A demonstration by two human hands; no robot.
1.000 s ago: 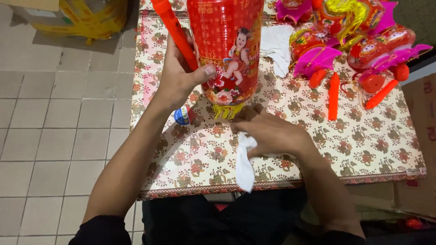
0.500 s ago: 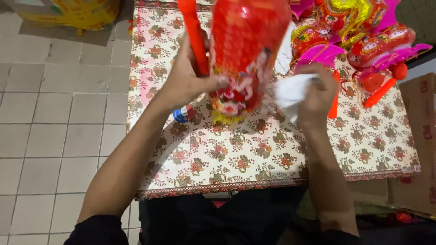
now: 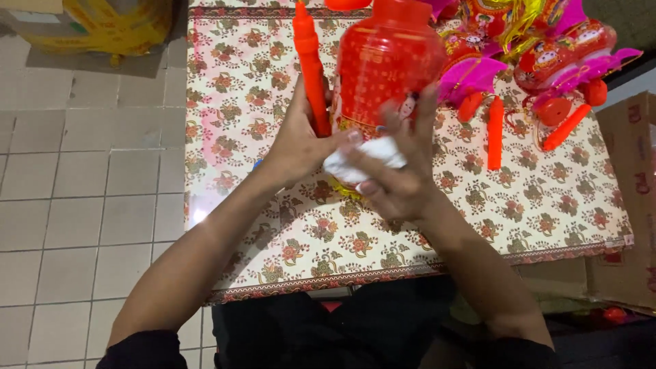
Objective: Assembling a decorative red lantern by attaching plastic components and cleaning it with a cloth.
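Note:
A red plastic lantern [image 3: 383,65] with a printed cartoon figure is held upright above a table covered in a floral cloth [image 3: 260,225]. My left hand [image 3: 301,140] grips its left side together with an orange stick handle [image 3: 309,65] that rises beside it. My right hand [image 3: 396,174] presses a crumpled white cloth [image 3: 362,160] against the lantern's lower front, with the fingers spread over the lantern body.
More red and pink lanterns [image 3: 547,58] and loose orange sticks [image 3: 495,133] lie on the table's far right. A yellow bag on a cardboard box [image 3: 102,24] sits on the tiled floor [image 3: 75,205] at upper left. Another cardboard box [image 3: 632,205] stands at the right edge.
My right hand carried the white cloth from the table's front edge up to the lantern's right side, then onto its lower front. The lantern has been turned in my left hand.

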